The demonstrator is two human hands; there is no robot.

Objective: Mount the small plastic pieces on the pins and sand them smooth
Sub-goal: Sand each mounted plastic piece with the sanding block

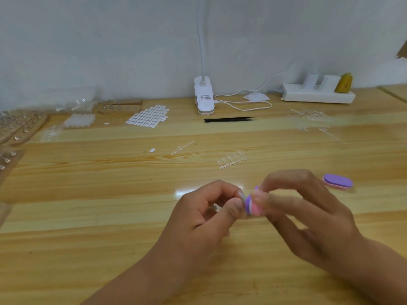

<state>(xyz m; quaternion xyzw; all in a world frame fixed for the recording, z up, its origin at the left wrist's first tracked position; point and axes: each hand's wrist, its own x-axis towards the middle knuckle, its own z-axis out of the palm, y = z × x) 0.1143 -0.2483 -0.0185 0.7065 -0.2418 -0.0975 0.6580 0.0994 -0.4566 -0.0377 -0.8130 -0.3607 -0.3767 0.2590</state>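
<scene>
Where purple sanding block (pixel 338 182) lies | wooden table (pixel 99 243) (glossy) | pale wall (pixel 110 40) behind

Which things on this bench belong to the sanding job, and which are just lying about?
Job in hand:
- left hand pinching a small clear piece
- right hand holding the sanding block
- strip of clear pieces
- pin boards
- spare sanding block

Lying about:
- black tweezers
- clip lamp
- power strip
</scene>
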